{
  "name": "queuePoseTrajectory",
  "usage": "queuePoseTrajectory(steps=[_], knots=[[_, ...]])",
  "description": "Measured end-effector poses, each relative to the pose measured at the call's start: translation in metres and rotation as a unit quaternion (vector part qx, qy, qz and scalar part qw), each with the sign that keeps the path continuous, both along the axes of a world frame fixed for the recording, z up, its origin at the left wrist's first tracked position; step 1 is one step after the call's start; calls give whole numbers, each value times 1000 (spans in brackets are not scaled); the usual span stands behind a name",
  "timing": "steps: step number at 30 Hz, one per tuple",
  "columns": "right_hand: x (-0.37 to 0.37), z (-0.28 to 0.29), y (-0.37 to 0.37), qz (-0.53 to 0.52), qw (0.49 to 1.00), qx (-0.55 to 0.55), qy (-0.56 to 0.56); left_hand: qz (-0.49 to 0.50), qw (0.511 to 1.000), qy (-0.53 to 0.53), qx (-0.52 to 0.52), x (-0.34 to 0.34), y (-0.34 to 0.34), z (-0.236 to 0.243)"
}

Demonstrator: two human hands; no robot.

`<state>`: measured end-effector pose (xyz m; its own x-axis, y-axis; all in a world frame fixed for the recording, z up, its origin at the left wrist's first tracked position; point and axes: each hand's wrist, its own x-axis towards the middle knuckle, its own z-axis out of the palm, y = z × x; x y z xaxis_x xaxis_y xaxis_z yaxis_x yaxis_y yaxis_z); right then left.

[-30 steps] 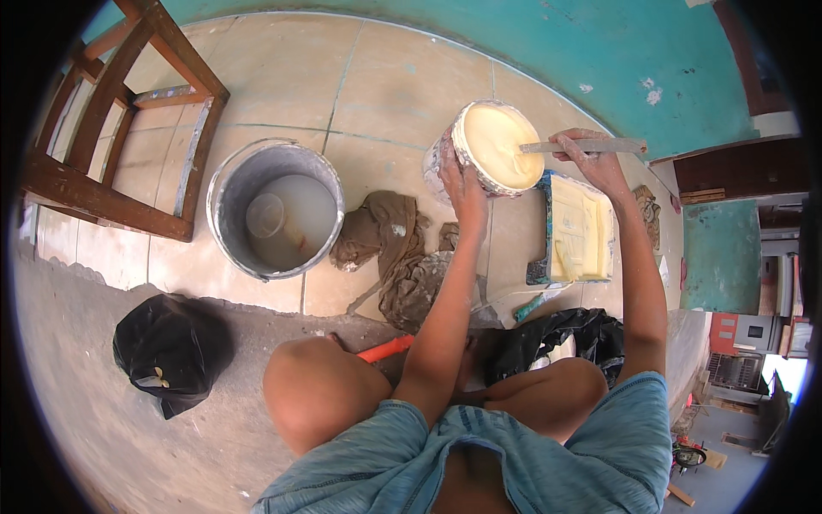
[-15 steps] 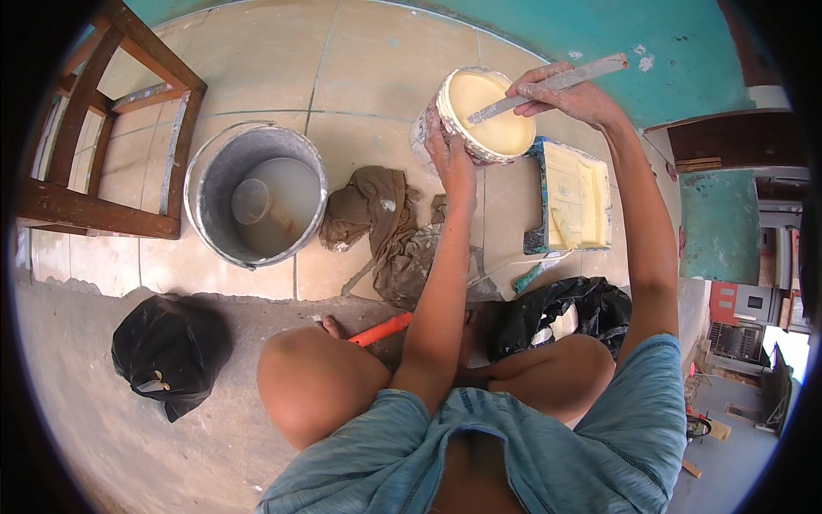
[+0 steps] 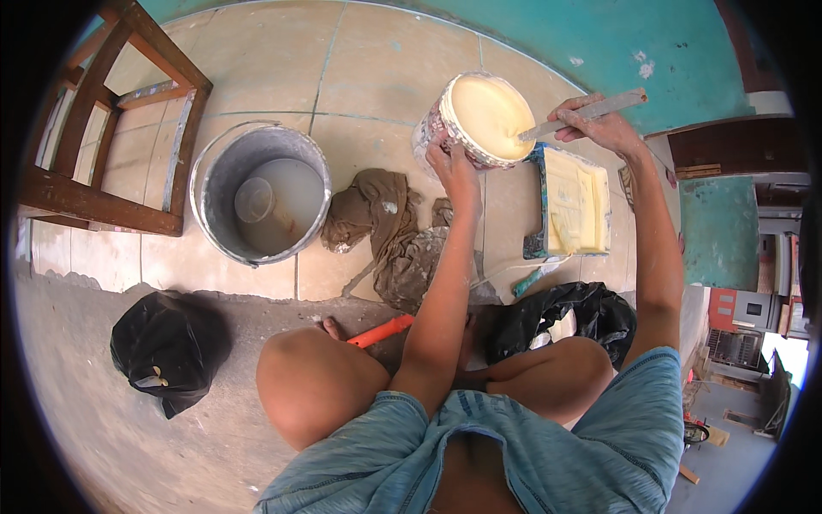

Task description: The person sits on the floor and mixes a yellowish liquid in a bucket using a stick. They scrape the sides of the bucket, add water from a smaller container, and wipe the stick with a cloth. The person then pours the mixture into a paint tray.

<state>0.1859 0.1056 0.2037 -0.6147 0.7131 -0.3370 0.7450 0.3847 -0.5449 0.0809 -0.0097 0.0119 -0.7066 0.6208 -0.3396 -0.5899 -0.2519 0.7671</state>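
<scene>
I squat on a tiled floor before a round paint bucket [image 3: 445, 116] full of pale yellow paint [image 3: 488, 116]. My left hand [image 3: 454, 167] grips the bucket's near rim and tilts its mouth toward me. My right hand [image 3: 599, 127] holds a flat grey stirring stick [image 3: 582, 113] whose tip dips into the paint at the bucket's right edge. To the right of the bucket lies a paint tray [image 3: 572, 201] coated in the same yellow.
A grey metal pail [image 3: 257, 193] with murky water and a small cup stands at left. Brown rags [image 3: 390, 227] lie between pail and bucket. A wooden chair frame [image 3: 103, 128] is far left, black bags [image 3: 167, 347] [image 3: 565, 317] near my knees, an orange handle [image 3: 381, 330], a teal wall [image 3: 616, 43].
The stick swung up out of the bucket and has come back down, its tip in the paint again. My left hand has tilted the bucket more toward me.
</scene>
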Motion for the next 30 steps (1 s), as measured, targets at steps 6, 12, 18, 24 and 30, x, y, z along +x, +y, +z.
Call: queuePoseTrajectory(steps=[6, 12, 18, 24, 30], knots=[[-20, -2, -14, -25, 998, -50, 38, 14, 1000, 19, -14, 4, 1, -6], [-43, -20, -8, 21, 992, -32, 120, 23, 1000, 14, -12, 6, 3, -9], [-55, -36, 20, 31, 990, 54, 129, 20, 1000, 4, -15, 6, 3, -9], [-22, -22, 38, -32, 996, 52, 60, -23, 999, 12, -27, 2, 1, -13], [0, 0, 6, -37, 998, -49, 12, 13, 999, 4, -31, 3, 3, -12]])
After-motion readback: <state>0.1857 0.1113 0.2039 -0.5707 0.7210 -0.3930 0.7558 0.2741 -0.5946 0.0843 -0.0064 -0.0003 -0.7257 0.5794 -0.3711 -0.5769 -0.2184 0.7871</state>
